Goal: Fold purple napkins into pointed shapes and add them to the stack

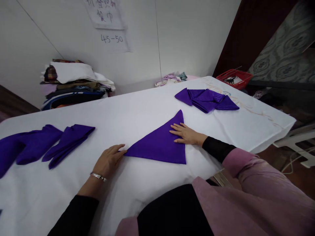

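Observation:
A purple cloth napkin (157, 144), folded into a triangle, lies on the white tablecloth in front of me. My left hand (109, 160), with a silver bracelet at the wrist, pinches its pointed left corner between thumb and fingers. Flat on the napkin's right part rests my right hand (185, 133), its fingers spread. Beyond it, toward the back right, sit several folded purple napkins (206, 98) in an overlapping group. More purple napkins (69, 142) lie loosely folded at the left.
A white cloth (137, 108) covers the table. Folded garments (76, 85) are stacked against the wall at the back left. Pale crumpled cloths (169, 79) lie along the back edge. A red basket (235, 78) stands at the far right corner. Handwritten paper (114, 41) hangs on the wall.

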### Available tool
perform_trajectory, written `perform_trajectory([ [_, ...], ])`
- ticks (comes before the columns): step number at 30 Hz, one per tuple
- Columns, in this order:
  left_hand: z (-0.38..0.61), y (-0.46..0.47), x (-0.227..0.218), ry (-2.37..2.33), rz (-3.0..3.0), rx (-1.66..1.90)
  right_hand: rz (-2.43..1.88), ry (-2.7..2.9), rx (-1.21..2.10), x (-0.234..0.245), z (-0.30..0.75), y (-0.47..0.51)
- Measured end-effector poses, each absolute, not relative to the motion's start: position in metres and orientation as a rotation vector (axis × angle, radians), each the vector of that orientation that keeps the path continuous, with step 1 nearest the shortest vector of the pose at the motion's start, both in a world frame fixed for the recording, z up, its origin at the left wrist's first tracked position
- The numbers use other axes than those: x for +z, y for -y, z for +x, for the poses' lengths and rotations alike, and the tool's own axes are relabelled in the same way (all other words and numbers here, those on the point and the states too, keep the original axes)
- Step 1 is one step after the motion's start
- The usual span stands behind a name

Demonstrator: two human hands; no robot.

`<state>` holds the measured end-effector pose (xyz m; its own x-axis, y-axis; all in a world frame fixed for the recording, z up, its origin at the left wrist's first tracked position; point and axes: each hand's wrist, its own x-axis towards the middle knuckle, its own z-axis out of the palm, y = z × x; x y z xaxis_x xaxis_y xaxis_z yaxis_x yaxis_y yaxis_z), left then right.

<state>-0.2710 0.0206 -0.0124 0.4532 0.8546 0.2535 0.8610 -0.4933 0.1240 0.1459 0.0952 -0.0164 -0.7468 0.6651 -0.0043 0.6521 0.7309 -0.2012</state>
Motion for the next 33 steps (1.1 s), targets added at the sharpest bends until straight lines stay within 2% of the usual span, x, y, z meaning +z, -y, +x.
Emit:
perform_trajectory([
  [8,-0.274,0.019,-0.011,1.503,-2.642,-0.421,-1.130,2.789,0.305,-0.007,0.150,-0.061],
  [13,-0.274,0.026,-0.010,1.461,-2.619,-0.451,-1.008,2.753,0.384,0.006,0.147,-0.011],
  [18,-0.270,0.030,0.001,1.432,-2.632,-0.550,-0.932,2.693,0.366,-0.009,0.143,0.038],
  [24,-0.263,0.027,0.029,1.540,-2.642,-0.832,-1.038,2.465,0.200,-0.031,0.139,0.060],
  [33,-0.207,-0.020,0.093,1.772,-2.740,-1.454,-1.067,2.311,0.218,-0.032,0.137,0.066],
])
